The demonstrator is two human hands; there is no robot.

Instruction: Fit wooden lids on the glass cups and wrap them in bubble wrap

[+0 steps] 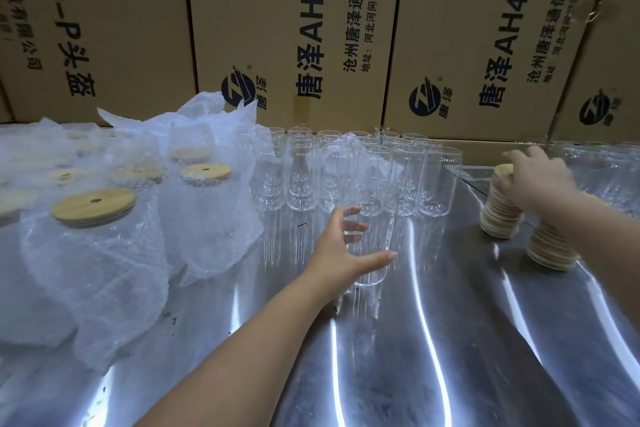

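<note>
The cluster of empty cups [346, 167] stands in rows at the back of the shiny metal bench [433, 340]. Clear glass behind clear glass makes the rows hard to count. Just in front of that cluster the left hand [341, 248] holds one glass cup [375, 219] upright. The thumb lies across the near wall, and the fingers [355, 227] curl round the far side, seen only through the glass. The cup's base sits low amid the glare, so I cannot tell whether it touches the bench or is lifted. To the right of the cluster the right hand [535, 181] lies over the top of a stack of wooden lids [500, 212]. The hand is smeared and its fingers reach over the top lid, so whether they pinch it or merely rest there cannot be told. A second stack of lids [550, 253], nearer the camera and farther right of the cluster, is partly hidden under the right forearm. Left of the cluster stand wrapped cups [93, 208] with lids fitted, their glass veiled by bubble wrap [104, 281]. Those farthest left are cut by the frame edge and show only as pale discs. Behind the cluster rise printed cardboard boxes [294, 28], their tops cut off.
</note>
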